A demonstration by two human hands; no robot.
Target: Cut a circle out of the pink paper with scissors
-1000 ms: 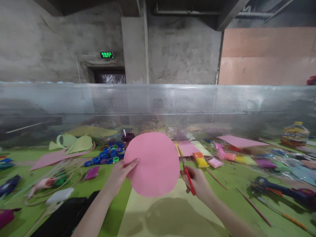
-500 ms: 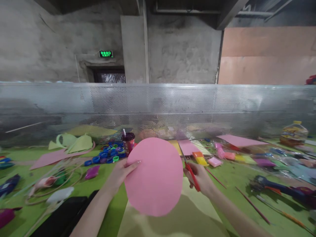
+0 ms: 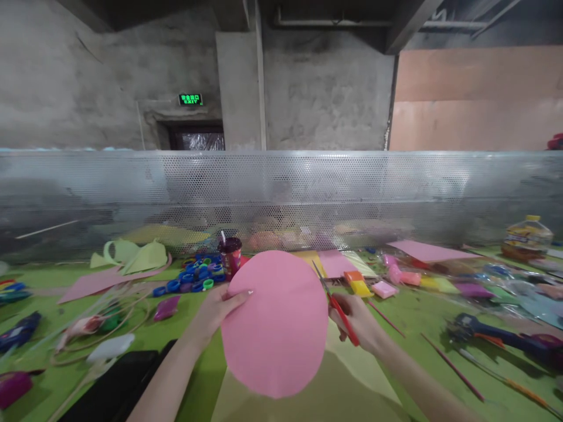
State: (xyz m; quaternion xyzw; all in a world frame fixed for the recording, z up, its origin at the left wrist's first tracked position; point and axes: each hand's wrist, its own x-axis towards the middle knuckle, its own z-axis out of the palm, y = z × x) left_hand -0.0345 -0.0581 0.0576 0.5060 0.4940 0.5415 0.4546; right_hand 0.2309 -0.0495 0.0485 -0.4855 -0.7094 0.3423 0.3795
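A round piece of pink paper is held up in front of me, its outline slightly uneven. My left hand pinches its left edge, thumb on the near face and the other fingers hidden behind. At the right edge, my right hand grips red-handled scissors. Their blades point up and to the left, close beside the paper's upper right edge; whether they touch it I cannot tell. Below the disc lies a pale yellow sheet on the green tabletop.
Blue bottle caps and a dark cup with a straw stand behind on the left. A black case lies near my left forearm. Coloured clay packets, a glue gun and an oil bottle are rightward. A perforated metal screen runs behind.
The scissors have tilted further left, their tips nearer the pink disc's upper right edge. The disc sits slightly lower in view. Both hands keep their hold.
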